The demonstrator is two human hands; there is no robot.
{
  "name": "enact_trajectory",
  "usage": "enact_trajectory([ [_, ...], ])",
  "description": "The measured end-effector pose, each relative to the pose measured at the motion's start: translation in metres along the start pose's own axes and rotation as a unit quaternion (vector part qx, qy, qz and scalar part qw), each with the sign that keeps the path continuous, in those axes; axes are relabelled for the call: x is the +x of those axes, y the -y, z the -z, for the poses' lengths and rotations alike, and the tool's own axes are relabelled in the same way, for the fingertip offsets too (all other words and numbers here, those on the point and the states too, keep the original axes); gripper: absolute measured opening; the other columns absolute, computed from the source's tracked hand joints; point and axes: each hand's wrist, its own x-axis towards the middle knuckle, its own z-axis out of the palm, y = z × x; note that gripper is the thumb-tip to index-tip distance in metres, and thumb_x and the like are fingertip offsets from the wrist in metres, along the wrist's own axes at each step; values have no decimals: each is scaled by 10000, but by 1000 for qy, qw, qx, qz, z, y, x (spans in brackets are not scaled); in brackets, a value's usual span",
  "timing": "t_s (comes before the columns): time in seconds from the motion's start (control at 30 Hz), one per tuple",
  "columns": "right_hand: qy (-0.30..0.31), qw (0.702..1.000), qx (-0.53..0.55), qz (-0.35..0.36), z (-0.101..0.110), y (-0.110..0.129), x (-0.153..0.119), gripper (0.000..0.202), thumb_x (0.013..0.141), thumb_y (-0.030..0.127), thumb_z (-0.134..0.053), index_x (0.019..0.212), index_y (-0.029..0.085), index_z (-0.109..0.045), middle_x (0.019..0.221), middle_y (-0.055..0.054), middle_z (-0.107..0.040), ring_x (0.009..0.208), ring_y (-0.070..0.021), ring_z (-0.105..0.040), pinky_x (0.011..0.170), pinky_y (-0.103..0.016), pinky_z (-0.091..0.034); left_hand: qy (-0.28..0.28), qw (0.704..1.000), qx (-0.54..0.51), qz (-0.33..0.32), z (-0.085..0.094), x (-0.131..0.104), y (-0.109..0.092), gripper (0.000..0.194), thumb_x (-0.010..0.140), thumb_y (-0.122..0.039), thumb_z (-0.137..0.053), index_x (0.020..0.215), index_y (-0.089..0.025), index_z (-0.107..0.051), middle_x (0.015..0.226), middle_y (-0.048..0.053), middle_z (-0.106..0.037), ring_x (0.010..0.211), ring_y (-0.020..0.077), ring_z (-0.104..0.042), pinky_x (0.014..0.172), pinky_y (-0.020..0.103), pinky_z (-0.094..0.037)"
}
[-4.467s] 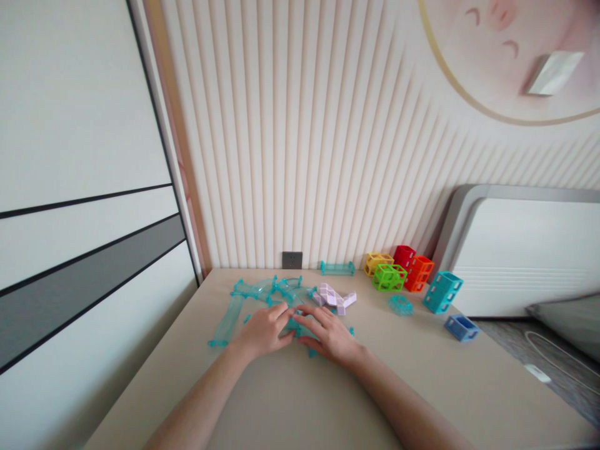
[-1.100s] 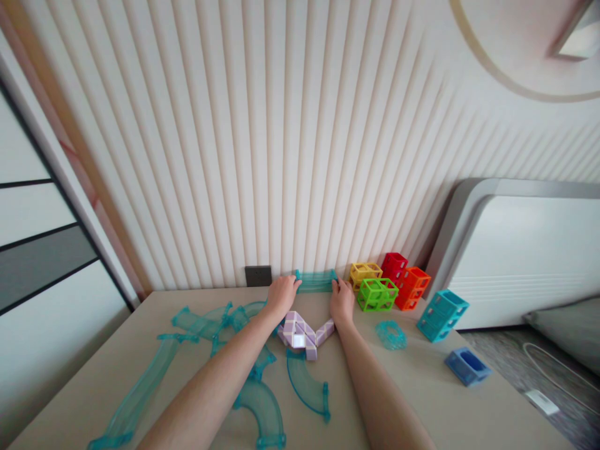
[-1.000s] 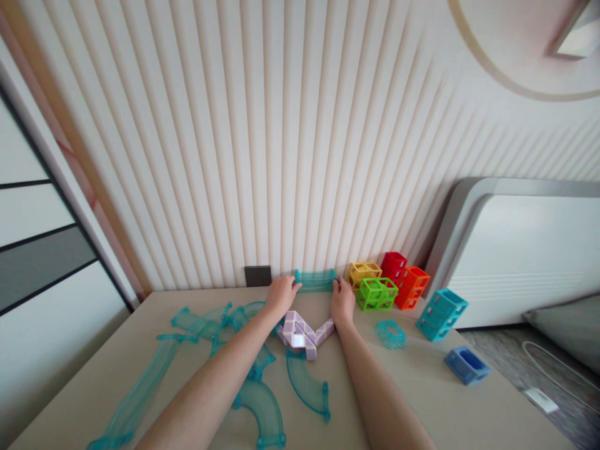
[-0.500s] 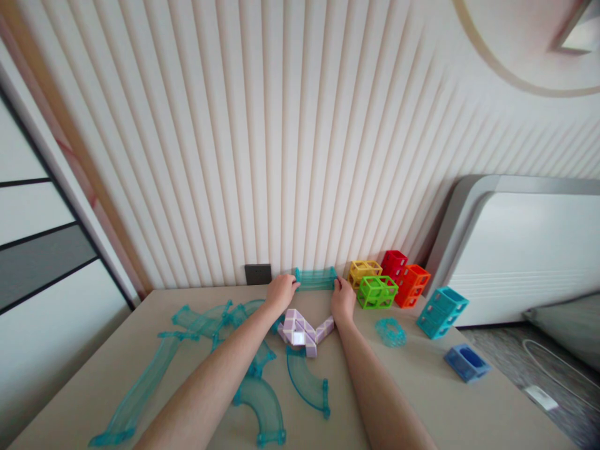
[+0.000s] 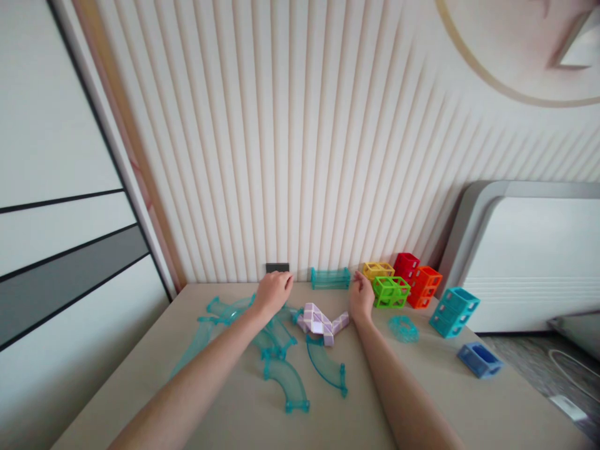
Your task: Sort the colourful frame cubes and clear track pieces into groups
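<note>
Though translucent, track (image 5: 194, 344) partly behind forearm (image 5: 201, 386)

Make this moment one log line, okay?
left hand: near wall socket; right hand: near green block; straight teal track: between hands, by wall; lilac snake puzzle: on table

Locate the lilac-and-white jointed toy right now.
In the head view, just right of centre, the toy lies on the table between left hand and right hand, nearer the camera, beyond a curved teal piece.
</note>
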Motion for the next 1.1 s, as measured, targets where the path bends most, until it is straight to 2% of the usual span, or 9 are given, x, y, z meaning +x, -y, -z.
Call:
enact_trajectory([
  [0.07, -5, 999, 30, 22, 8, 17, -2, 424, 834, 251, -357, 1053, 90, -682, 1018, -173, -706, 937, -255, -649, 877, -391, -496, -20, 1000, -9, -15, 12, -22, 18, 284, 982, -267, -438, 985, -223, -718, 955, 67, -747, 947, 195, -681, 874, 283, -477],
  [0.2, 24, 992, 76, 94, 25, 59, -19, 300, 830, 213, -401, 875, 172, -694, 953, -103, -703, 947, -228, -643, 893, -372, -493, -132, 987, -65, -62, 21, -68, 59, 260, 969, -260, -448, 1067, -213, -684, 948, 58, -749, 899, 187, -692, 859, 293, -519],
  [0.33, 134, 965, 96, 206, 41, 101, -61, 270, 868, 135, -429, 804, 211, -680, 916, -70, -696, 909, -205, -635, 841, -345, -496, -205, 972, -57, -104, 20, -106, 80, 316, 965, -265, -453, 1248, -204, -581, 905, 49, -728, 861, 193, -692, 830, 325, -550],
  [0.43, 233, 933, 49, 271, 48, 121, -100, 277, 896, 98, -446, 837, 219, -688, 932, -67, -690, 927, -208, -617, 837, -351, -487, -201, 970, -31, -135, 18, -123, 77, 317, 962, -258, -458, 1252, -208, -577, 908, 54, -722, 878, 203, -682, 860, 356, -548],
  [0.57, 324, 874, -36, 359, 51, 135, -139, 263, 913, 93, -483, 968, 225, -703, 981, -75, -695, 954, -227, -607, 859, -387, -480, -139, 976, 7, -165, 12, -135, 66, 314, 923, -258, -517, 1218, -212, -613, 1059, 88, -714, 1027, 257, -648, 935, 435, -527],
  [0.67, 362, 847, -78, 382, 50, 140, -153, 281, 935, 125, -497, 1146, 219, -656, 1046, -86, -686, 994, -234, -603, 890, -393, -483, -96, 979, 18, -177, 7, -139, 67, 362, 899, -230, -545, 1256, -205, -601, 1212, 94, -672, 1145, 276, -600, 1003, 461, -496],
  [0.77, 379, 836, -99, 385, 49, 141, -158, 281, 953, 180, -517, 1213, 214, -619, 1090, -85, -679, 1033, -239, -597, 937, -402, -475, -85, 981, 21, -171, 5, -139, 76, 415, 887, -227, -555, 1301, -200, -578, 1278, 101, -641, 1199, 283, -567, 1039, 471, -471],
  [0.9, 389, 832, -105, 380, 48, 139, -157, 238, 979, 200, -481, 1152, 214, -644, 1084, -81, -682, 1021, -229, -602, 934, -389, -477, -110, 985, 27, -130, 8, -136, 93, 385, 913, -254, -513, 1283, -186, -596, 1264, 113, -648, 1172, 283, -582, 1032, 471, -470],
  [1.1, 414, 826, -118, 364, 46, 133, -155, 235, 979, 184, -471, 1108, 207, -667, 1056, -77, -693, 1011, -222, -610, 925, -374, -479, -134, 985, 103, -34, 28, -134, 122, 293, 925, -239, -471, 1106, -167, -689, 1159, 152, -693, 1098, 311, -617, 991, 487, -456],
])
